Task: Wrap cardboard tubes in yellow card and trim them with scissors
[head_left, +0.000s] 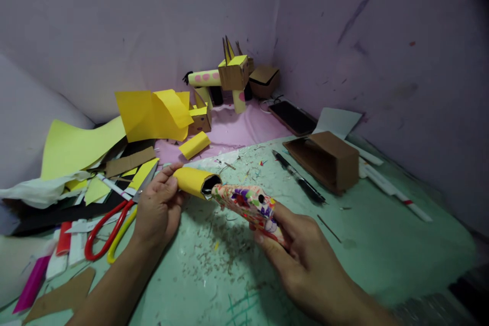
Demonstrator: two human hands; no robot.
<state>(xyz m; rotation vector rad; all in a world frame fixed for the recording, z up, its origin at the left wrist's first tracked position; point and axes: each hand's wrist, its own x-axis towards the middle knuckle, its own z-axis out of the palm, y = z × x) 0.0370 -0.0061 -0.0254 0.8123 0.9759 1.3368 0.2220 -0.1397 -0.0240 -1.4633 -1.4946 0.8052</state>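
Observation:
My left hand (158, 209) pinches a short yellow paper-covered tube (194, 181) by its left end and holds it just above the green mat (374, 234). Wrapped in my right hand (301, 254) is a glue gun with a flowered pattern (248, 202). Its nozzle touches the dark open end of the tube. Both hands are closed around what they hold.
Red and yellow scissors (110, 229) lie left of my left hand among yellow paper sheets (153, 112) and cardboard scraps. A black pen (300, 178), a brown cardboard box (328, 160) and a phone (292, 117) lie to the right. A yellow cardboard animal figure (229, 79) stands in the back corner.

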